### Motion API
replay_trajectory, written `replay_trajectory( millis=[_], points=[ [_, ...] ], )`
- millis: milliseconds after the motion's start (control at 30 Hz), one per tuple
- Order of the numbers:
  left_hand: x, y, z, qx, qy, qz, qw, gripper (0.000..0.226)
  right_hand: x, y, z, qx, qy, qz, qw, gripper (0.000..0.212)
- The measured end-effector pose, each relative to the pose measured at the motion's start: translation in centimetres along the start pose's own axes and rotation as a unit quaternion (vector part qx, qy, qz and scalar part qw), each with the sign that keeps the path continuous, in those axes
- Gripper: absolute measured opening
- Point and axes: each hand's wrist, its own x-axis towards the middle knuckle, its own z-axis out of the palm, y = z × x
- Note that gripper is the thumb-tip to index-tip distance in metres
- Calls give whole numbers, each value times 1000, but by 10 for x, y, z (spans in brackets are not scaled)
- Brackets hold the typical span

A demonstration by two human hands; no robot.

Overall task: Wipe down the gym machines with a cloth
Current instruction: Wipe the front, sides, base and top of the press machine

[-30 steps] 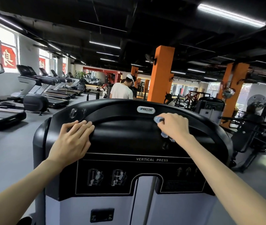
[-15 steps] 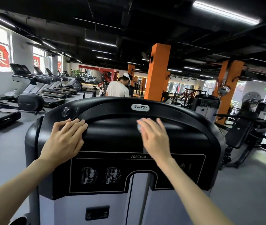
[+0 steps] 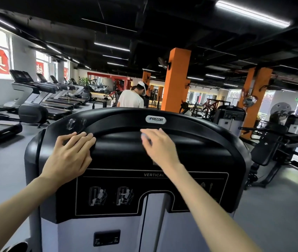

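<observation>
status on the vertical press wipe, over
Left hand flat on machine cover, empty. Right hand presses blue cloth on cover, fingers straight. Nothing blocking the cover.

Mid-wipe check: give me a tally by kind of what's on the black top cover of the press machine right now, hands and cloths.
Hands: 2 (left hand resting flat, right hand pressing down)
Cloths: 1 (pale blue cloth, mostly hidden under the right hand)
Total: 3
</observation>
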Motion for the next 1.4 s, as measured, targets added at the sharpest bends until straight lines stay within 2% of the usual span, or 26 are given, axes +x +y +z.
replay_trajectory(
  millis=[133,200,267,367,467,533,567,633,733,767,867,1000,1133,1233,1333,1400],
  points=[
    [-1,3,2,10,7,-4,1000,41,-13,75,-49,-103,24,170,980,27],
    [1,5,2,16,8,-6,1000,41,-11,78,-49,-111,23,237,965,28],
    [2,5,1,25,4,-5,1000,41,5,57,-33,-84,-3,255,963,30],
    [1,5,2,19,-2,-7,1000,42,29,7,-2,-55,-48,192,979,33],
    [1,2,1,10,-7,-6,1000,42,29,-58,30,-21,-77,76,994,38],
    [1,2,-3,4,-12,-7,1000,43,23,-79,39,34,-84,-10,996,36],
    [2,3,-5,0,-15,-7,1000,43,24,-75,38,49,-83,-26,995,34],
    [4,3,-7,-9,-20,-13,1000,42,28,-52,33,26,-88,11,996,34],
    [4,4,-7,-18,-18,-20,999,41,36,-31,28,-57,-81,145,984,36],
    [4,4,-7,-20,-16,-20,999,39,39,-39,30,-76,-86,158,981,35],
    [4,4,-8,-31,2,-34,999,32,39,-83,51,-54,-107,117,986,31],
    [3,3,-13,-48,12,-59,997,27,22,-114,77,2,24,13,1000,34],
    [7,7,-27,-87,4,-105,991,25,23,-108,78,-23,30,-25,999,36],
    [-9,11,-38,-32,-47,-191,980,37,23,-115,77,0,21,11,1000,34],
    [-24,5,-48,-21,-129,-307,943,57,26,-113,75,53,23,26,998,20],
    [-25,-3,-52,-49,-183,-346,919,62,42,-104,63,119,10,28,992,18]
  ],
)
